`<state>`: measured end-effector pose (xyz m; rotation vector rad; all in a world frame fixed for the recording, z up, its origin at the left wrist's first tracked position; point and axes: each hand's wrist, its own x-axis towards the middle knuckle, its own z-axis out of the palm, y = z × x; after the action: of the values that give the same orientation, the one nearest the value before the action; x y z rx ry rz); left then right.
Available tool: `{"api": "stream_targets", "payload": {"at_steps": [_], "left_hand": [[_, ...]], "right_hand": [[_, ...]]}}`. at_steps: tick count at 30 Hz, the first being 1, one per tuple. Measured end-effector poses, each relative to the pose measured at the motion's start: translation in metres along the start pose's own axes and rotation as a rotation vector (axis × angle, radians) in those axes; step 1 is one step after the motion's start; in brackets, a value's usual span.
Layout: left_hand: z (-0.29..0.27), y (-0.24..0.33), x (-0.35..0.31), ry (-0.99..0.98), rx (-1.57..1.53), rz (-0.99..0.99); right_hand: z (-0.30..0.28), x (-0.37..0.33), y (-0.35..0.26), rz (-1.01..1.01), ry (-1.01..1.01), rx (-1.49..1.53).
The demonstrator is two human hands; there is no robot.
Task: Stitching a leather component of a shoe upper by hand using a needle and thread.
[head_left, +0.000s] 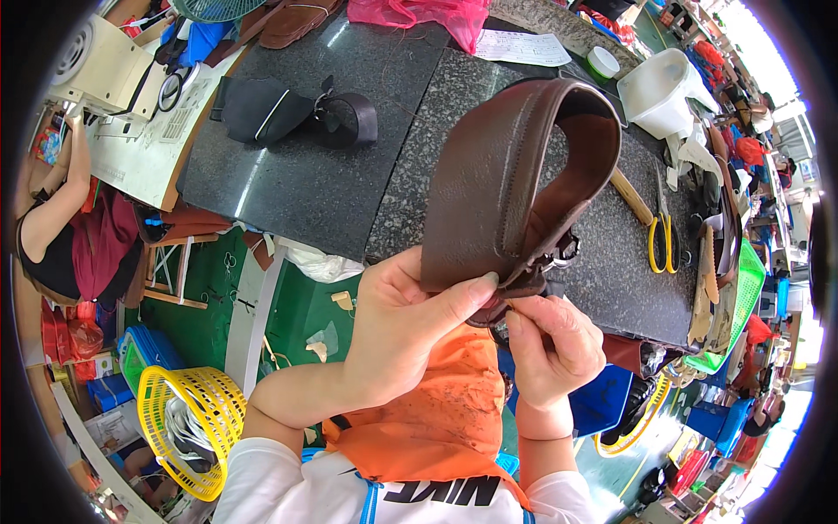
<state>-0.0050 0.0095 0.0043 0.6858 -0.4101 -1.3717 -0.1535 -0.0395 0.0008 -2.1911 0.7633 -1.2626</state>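
Note:
A wide brown leather piece [476,183], curved round into a loop with stitched edges and a brown inner lining, is held up in front of me. Near its lower end sits a small dark metal buckle [566,249]. My left hand [397,327] grips the lower left end, thumb pressed on the outside. At the bottom edge, beside that thumb, the thumb and finger of my right hand [559,349] pinch the leather's end below the buckle. Whatever else lies between those fingertips is too small to make out.
On the dark stone tabletop [297,183] lie black leather pieces [266,112], yellow-handled scissors [663,240] and a wooden handle [630,196]. A white tub [661,92] stands far right. A yellow basket [194,428] is low on the left. Another person sits by a sewing machine [109,65].

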Motion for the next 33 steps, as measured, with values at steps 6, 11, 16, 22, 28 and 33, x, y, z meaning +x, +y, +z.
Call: {"api": "stream_targets", "payload": {"at_steps": [6,11,16,22,28,33], "left_hand": [[-0.001,-0.001,-0.001,0.003,0.012,0.014],[-0.004,-0.002,-0.002,-0.026,0.017,0.016],[-0.003,-0.003,-0.005,-0.022,0.082,0.060],[-0.001,-0.007,-0.010,0.051,0.428,0.209],[0.002,-0.006,-0.009,-0.007,0.351,0.184],[0.001,-0.008,-0.008,-0.051,0.241,0.164]], "right_hand": [[0.006,-0.001,-0.004,0.042,0.071,0.022],[-0.001,-0.004,-0.005,0.053,-0.001,-0.013],[0.000,-0.006,-0.007,0.075,0.019,-0.026],[0.006,-0.004,-0.014,0.087,0.124,-0.074],[0.012,-0.017,-0.010,0.070,0.176,-0.113],[0.005,-0.018,-0.007,0.021,0.102,-0.116]]}}
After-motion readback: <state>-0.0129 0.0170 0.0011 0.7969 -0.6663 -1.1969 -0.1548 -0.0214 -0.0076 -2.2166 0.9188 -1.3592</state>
